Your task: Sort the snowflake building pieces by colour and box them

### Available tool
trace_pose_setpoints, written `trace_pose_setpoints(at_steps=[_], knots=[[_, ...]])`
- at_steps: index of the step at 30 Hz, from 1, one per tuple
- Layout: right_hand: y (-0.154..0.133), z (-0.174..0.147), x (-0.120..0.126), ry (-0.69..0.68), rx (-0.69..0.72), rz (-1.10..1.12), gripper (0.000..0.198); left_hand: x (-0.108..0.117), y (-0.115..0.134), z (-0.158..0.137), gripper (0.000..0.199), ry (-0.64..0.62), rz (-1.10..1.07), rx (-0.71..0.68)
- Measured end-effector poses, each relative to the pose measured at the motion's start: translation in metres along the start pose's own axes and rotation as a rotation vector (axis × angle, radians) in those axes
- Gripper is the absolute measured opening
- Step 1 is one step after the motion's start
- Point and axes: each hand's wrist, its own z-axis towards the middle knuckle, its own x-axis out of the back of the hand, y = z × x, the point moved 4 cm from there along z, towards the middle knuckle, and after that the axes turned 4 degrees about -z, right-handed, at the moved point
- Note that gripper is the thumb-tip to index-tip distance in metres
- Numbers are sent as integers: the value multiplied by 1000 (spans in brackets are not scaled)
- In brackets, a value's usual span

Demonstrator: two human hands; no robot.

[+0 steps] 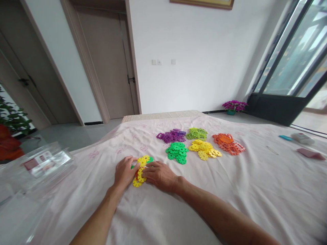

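In the lower middle of the frame, the left hand (125,172) and the right hand (160,175) stand at the two sides of a small group of yellow notched discs (137,182), which lies on the pale pink cloth (204,204). The left grip is half curled, with the thumb at the edge of the discs; the right grip is bent low, with the fingers over them. Whether either one pinches a disc, I cannot tell. A green disc (150,159) and a red piece (137,175) show partly from under the yellow ones. In my judgement, such thin overlapping discs should slide easily, so light fingertips are better than a flat palm, and one hand should steady the group while the other one moves a single disc. The notches may catch each other, and the wrinkled cloth may also drag.
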Motion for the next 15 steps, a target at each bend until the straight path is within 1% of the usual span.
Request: trace_pose_setpoints(at_steps=[5, 8, 12, 15], knots=[[1, -3, -3, 34, 6, -57, 21, 0, 0, 0, 28, 1, 8, 2], [1, -4, 0, 60, -33, -52, 20, -1, 0, 0, 29, -5, 8, -4], [12, -9, 6, 135, -151, -10, 19, -1, -1, 0, 31, -4, 6, -9], [34, -18, 13, 238, -305, -9, 18, -1, -1, 0, 32, -19, -1, -2]])
